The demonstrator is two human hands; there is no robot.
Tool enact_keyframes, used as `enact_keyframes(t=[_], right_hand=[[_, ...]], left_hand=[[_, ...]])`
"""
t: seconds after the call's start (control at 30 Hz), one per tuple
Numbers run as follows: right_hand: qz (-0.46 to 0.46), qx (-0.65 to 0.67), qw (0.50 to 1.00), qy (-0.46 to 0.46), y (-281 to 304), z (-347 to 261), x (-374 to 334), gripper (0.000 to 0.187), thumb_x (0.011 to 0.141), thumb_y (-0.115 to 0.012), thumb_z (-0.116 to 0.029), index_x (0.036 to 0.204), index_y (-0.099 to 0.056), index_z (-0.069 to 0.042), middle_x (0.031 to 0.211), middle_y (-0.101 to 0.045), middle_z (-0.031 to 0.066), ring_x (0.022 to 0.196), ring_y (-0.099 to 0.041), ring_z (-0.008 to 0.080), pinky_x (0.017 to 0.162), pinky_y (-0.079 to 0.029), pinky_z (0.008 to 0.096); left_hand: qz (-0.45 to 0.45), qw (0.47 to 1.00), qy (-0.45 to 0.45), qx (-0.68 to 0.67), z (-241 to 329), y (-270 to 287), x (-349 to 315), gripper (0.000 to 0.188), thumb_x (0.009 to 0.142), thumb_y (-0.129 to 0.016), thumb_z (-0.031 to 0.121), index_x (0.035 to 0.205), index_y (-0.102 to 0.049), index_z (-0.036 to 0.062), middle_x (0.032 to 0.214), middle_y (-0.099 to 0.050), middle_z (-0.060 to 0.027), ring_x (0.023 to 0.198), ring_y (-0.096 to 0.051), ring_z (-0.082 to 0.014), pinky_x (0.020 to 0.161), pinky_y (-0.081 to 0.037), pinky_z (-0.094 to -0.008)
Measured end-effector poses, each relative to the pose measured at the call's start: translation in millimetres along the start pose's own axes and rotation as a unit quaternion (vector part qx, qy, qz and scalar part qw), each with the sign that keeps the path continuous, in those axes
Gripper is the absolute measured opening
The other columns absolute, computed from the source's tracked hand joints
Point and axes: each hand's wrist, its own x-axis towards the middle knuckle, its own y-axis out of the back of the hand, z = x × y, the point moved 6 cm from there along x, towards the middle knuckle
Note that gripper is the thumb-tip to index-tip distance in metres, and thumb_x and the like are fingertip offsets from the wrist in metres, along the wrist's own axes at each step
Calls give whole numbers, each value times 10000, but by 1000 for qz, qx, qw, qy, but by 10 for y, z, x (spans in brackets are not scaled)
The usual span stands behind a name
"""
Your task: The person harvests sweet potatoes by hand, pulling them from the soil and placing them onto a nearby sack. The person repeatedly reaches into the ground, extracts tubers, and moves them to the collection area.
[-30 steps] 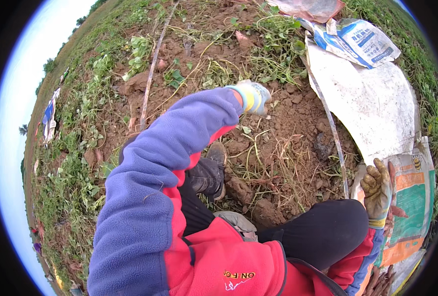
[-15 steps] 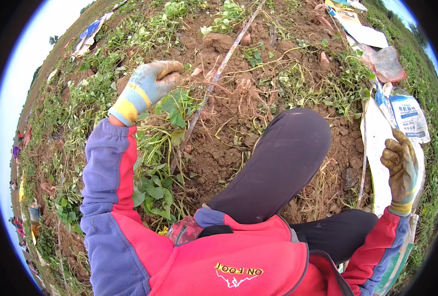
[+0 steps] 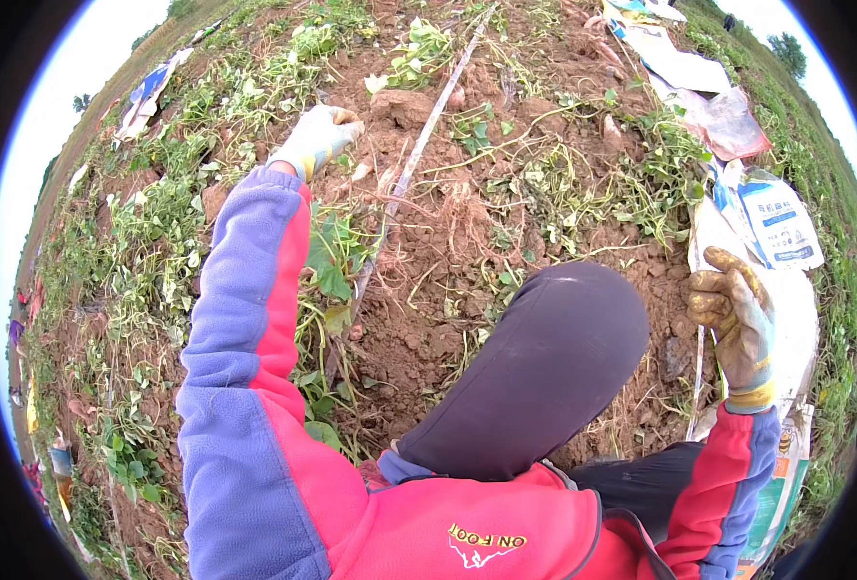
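My left hand (image 3: 318,137), in a pale blue and yellow work glove, reaches forward over the vines and soil. Its fingers are bent in toward the thumb; whatever lies between them, if anything, is hidden. Close by, a green leafy vine (image 3: 331,259) grows beside a long pale strip (image 3: 417,153) on the soil. My right hand (image 3: 733,314) wears a mud-stained glove and is raised beside my knee, palm showing. Its fingers are loosely bent and apart, with nothing visible in them. Behind it lies a white sack (image 3: 786,333).
Thin pinkish roots (image 3: 462,215) lie on the brown soil (image 3: 414,338) ahead of my bent knee (image 3: 564,338). A reddish tuber (image 3: 612,132) sits farther off. Blue-and-white sacks (image 3: 778,220) line the right side, with another sack (image 3: 150,95) at far left.
My left hand has moved forward, its arm stretching out. My right hand has shifted a little left, its fingers still loosely bent. The view has shifted slightly.
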Motion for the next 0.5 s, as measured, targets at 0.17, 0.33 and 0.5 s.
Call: enact_keyframes(t=[0.17, 0.33, 0.5], right_hand=[[28, 22, 999, -21, 113, 243, 246, 459, 907, -588, -309, 1213, -532, 28, 931, -658, 123, 711, -645, 137, 618, -546, 242], [49, 8, 998, -43, 206, 340, 353, 460, 909, -583, -315, 1217, -537, 24, 933, -657, 117, 724, -647, 138, 624, -550, 241], [87, 18, 994, -61, 416, 508, 574, 435, 923, -569, -285, 1221, -529, 30, 934, -655, 114, 724, -647, 138, 625, -549, 243]], left_hand=[[-93, 976, 98, 168, -676, -712, 478, 483, 855, -632, 414, 1146, -645, 30, 1060, -678, -170, 1016, -630, -277, 903, -458, -358], [-112, 978, 30, 173, -1196, -1520, 334, 593, 859, -601, 496, 1247, -572, 47, 1164, -630, -199, 1123, -582, -325, 958, -429, -383], [-243, 948, 43, 203, -879, -1863, -135, 473, 858, -572, 512, 1082, -667, 106, 1018, -681, -149, 1006, -633, -309, 895, -469, -387]])
